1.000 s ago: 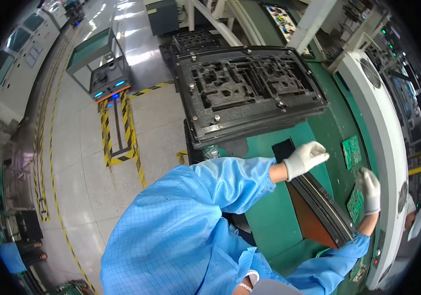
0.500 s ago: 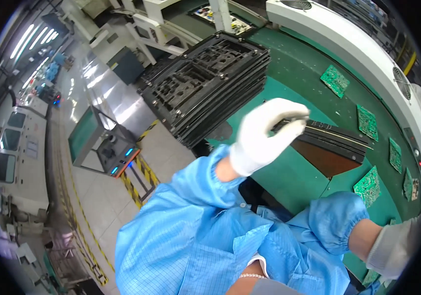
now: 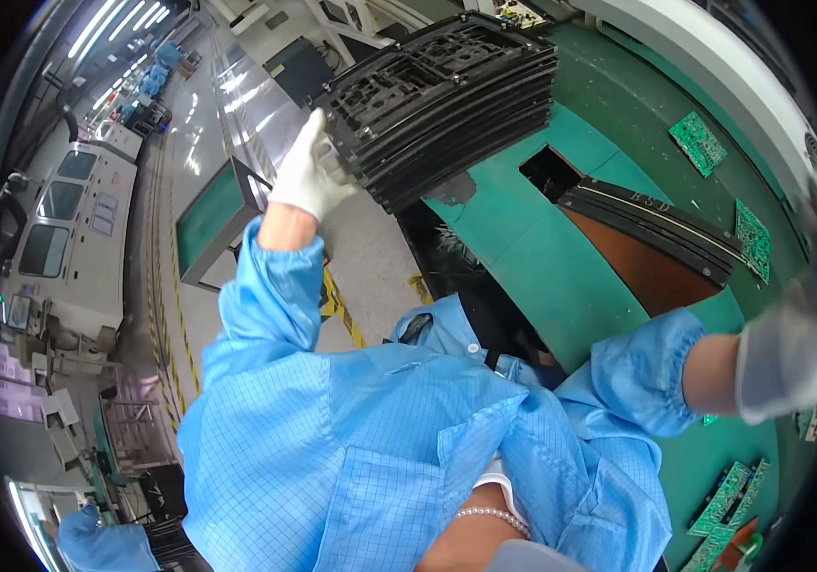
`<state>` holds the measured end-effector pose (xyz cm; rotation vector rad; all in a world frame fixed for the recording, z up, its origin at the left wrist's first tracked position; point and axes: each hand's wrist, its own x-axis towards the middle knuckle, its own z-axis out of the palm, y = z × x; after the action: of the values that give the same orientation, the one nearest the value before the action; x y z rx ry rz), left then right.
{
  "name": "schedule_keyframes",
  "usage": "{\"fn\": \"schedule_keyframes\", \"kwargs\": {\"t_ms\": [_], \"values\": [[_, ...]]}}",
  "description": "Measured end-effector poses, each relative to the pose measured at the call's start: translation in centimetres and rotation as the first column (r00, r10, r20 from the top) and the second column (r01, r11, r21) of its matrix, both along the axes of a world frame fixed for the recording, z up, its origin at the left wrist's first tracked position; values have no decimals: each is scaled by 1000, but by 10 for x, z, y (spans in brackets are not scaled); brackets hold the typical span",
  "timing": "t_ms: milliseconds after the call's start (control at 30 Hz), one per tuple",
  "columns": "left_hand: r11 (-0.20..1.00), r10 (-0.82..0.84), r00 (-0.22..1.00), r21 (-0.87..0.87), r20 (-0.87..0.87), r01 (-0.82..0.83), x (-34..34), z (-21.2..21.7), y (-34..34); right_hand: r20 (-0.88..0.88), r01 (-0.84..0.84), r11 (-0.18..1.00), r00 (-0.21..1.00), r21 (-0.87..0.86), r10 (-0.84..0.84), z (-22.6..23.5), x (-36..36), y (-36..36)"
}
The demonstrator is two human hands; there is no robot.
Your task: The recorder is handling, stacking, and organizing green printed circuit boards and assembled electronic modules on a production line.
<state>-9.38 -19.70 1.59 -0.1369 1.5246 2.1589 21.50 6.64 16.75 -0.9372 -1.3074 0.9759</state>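
My left hand [image 3: 309,173], in a white glove, is raised at the left corner of a stack of black fixture trays [image 3: 456,129]. Its thumb points up and its fingers are spread beside the tray edges; whether they touch is hard to tell. The top tray has cut-out recesses and metal screws. On the far right, my gloved right hand [image 3: 782,357] reaches out over the bench side, smeared by motion, its fingers not readable. The nearest things to it are green circuit boards, one of them a board [image 3: 753,240] lying just beyond.
A long black-topped brown holder [image 3: 651,234] lies on the green mat [image 3: 547,253]. Another circuit board [image 3: 697,143] rests farther back, and several boards [image 3: 728,505] overlap at the lower right. A white machine housing [image 3: 685,57] curves along the far side. Left stands a green-topped cart [image 3: 208,224].
My left hand has swung left from above the black-topped holder to the tray stack. My right hand has moved up and outward at the right. The view has shifted too.
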Motion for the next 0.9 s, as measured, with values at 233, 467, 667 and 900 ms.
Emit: {"fn": "schedule_keyframes", "kwargs": {"t_ms": [233, 467, 667, 900], "values": [[976, 156, 974, -179, 167, -126, 1, -14, 7, 114, -532, 597, 796, 600, 595, -91, -111, 54], [982, -110, 899, 187, 423, 32, -28, -75, -15, -496, -586, 681, 790, -439, 359, -239, -327, 142], [951, -102, 959, 310, 263, 16, -31, -69, 3, -207, -563, 590, 801, -579, 562, -269, -349, 139], [944, 32, 945, 300, 327, -136, -37, -74, 18, -361, -749, 386, 619, -538, 698, -269, -328, 142]]}}
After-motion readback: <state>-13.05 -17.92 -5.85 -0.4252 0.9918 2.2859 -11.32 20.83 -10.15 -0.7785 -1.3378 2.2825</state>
